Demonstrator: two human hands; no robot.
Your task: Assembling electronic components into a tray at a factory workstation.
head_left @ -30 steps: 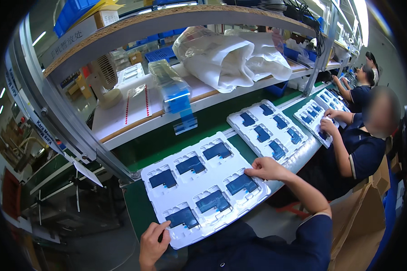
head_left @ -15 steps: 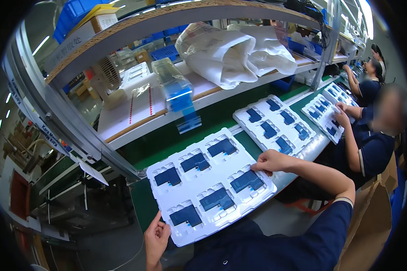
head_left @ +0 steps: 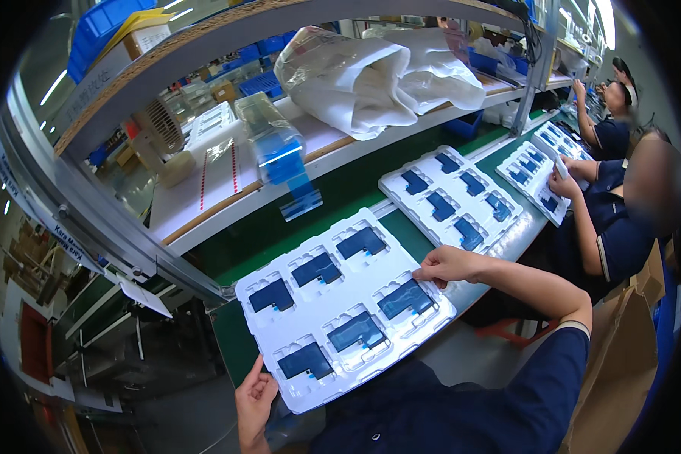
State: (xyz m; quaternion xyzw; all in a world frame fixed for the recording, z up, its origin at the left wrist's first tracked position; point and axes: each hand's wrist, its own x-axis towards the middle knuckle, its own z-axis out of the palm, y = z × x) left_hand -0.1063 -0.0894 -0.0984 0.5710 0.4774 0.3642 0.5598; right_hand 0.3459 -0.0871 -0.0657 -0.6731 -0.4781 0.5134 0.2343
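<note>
A white moulded tray [head_left: 318, 310] lies in front of me, tilted in view, with several dark L-shaped flat pieces in its recesses. One such dark piece [head_left: 405, 300] sits nearest my right hand. My right hand [head_left: 448, 266] is closed at the tray's right rim, thumb and finger pinching there; the fingertips partly hide what they touch. At the near left corner, my left hand [head_left: 254, 399] grips the tray's edge, with its index finger along the rim and the other fingers curled.
A second white tray [head_left: 424, 168] of dark pieces lies beyond, on the green bench [head_left: 265, 253]. Co-workers [head_left: 620, 204] sit along the right by more trays. Overhead is a shelf with crumpled white bags [head_left: 356, 83]; a metal post [head_left: 121, 219] stands left, a cardboard box [head_left: 613, 363] right.
The view has shifted slightly, so the scene sits a little further left. Both my hands keep their places at the tray. The nearest co-worker's hands have moved, lifting a pale sheet-like thing.
</note>
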